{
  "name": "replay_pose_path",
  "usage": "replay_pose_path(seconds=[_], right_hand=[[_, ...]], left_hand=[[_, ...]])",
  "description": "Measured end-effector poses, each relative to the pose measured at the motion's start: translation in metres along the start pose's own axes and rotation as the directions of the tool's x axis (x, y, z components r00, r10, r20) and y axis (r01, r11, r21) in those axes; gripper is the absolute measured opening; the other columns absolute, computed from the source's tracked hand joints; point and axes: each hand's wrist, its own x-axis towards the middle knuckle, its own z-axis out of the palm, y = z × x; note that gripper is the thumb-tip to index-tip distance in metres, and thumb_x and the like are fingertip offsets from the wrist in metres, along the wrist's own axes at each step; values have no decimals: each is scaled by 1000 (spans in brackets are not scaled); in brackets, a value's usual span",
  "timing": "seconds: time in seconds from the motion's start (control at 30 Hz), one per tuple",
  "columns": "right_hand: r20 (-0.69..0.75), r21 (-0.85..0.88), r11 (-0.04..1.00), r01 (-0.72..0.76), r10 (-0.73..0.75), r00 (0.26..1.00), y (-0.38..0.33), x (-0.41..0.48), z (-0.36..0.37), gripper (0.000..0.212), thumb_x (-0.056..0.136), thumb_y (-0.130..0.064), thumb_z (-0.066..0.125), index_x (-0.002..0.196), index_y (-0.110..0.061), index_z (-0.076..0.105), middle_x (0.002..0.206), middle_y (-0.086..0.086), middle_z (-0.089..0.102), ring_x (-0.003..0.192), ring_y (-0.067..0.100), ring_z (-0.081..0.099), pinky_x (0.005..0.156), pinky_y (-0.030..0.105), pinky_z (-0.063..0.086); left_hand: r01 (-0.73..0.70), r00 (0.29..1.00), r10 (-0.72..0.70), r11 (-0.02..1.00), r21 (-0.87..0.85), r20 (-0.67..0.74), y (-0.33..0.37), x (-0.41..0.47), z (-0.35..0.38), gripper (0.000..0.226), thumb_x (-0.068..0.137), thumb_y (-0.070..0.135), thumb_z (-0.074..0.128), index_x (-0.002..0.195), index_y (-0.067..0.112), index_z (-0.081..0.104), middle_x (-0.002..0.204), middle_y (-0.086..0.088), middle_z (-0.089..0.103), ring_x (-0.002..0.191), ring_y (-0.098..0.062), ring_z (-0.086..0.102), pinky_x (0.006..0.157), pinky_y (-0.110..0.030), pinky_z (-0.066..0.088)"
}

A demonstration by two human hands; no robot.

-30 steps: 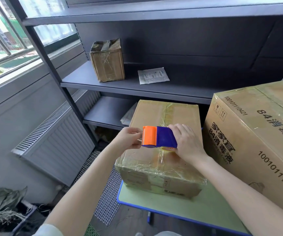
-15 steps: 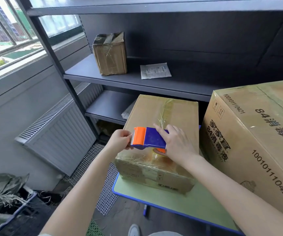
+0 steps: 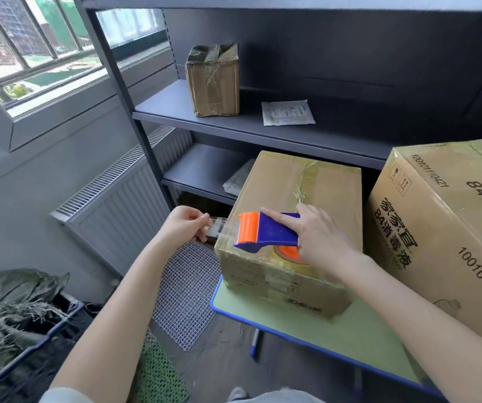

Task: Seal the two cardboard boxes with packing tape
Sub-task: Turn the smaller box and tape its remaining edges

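A smaller cardboard box (image 3: pixel 286 199), with clear tape along its top seam, stands on the green table (image 3: pixel 335 333). A larger printed box (image 3: pixel 443 237) stands to its right. My right hand (image 3: pixel 318 237) grips a blue and orange tape dispenser (image 3: pixel 266 232) over the smaller box's near left part, forefinger laid along the top. My left hand (image 3: pixel 186 223) pinches the free end of the clear tape (image 3: pixel 219 228), stretched left of the dispenser, past the box's left edge.
A dark metal shelf (image 3: pixel 234 126) behind the table holds a small taped box (image 3: pixel 215 82) and a white packet (image 3: pixel 287 112). A radiator (image 3: pixel 123 199) runs along the left wall under the window. Wire mesh (image 3: pixel 187 292) lies on the floor, a bin of dry leaves (image 3: pixel 16 312) at lower left.
My left hand has pulled a length of tape out to the left, away from the dispenser. The view has shifted, with the boxes now lower right.
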Motion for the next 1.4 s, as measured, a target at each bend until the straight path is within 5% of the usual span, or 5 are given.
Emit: replay_pose_path(seconds=[0.23, 0.57, 0.77, 1.1, 1.4], right_hand=[[99, -2, 995, -103, 103, 990, -4, -11, -11, 73, 91, -16, 43, 138, -58, 8, 81, -5, 29, 81, 15, 33, 68, 26, 27], [120, -9, 980, -200, 200, 972, 0, -28, -17, 79, 85, -6, 36, 135, -63, 12, 79, -7, 35, 70, 11, 33, 57, 26, 25], [149, -89, 965, -245, 256, 955, 13, -32, -15, 76, 86, -10, 36, 134, -64, 13, 80, -9, 34, 72, 10, 30, 53, 19, 19], [162, -93, 965, -245, 257, 953, 12, -31, 0, 74, 88, -10, 34, 138, -59, 11, 82, -5, 34, 81, 16, 33, 69, 28, 30], [171, -131, 962, -240, 260, 950, 10, -35, 2, 71, 91, -14, 36, 139, -58, 7, 86, -4, 35, 84, 16, 32, 71, 27, 30]], left_hand=[[41, 993, -44, 999, 26, 108, -16, 12, -10, 28, 95, 20, 55, 71, 9, 66, 47, 4, 58, 48, -9, 53, 58, -24, 49], [106, 985, -120, 988, 110, 121, -31, 24, -36, 29, 95, 21, 54, 75, 4, 64, 55, -4, 60, 49, -9, 56, 55, -18, 50], [40, 992, -56, 989, 141, 110, -35, 22, -23, 31, 94, 16, 52, 66, 8, 63, 49, 1, 53, 43, -9, 44, 45, -15, 39], [8, 1000, -13, 981, 195, 26, -54, 30, -9, 27, 94, 23, 53, 77, 7, 66, 59, 1, 53, 56, -15, 44, 61, -27, 39], [0, 999, -10, 978, 209, 46, -66, 30, -3, 28, 95, 23, 52, 78, 6, 65, 58, 2, 54, 53, -13, 42, 58, -25, 37]])
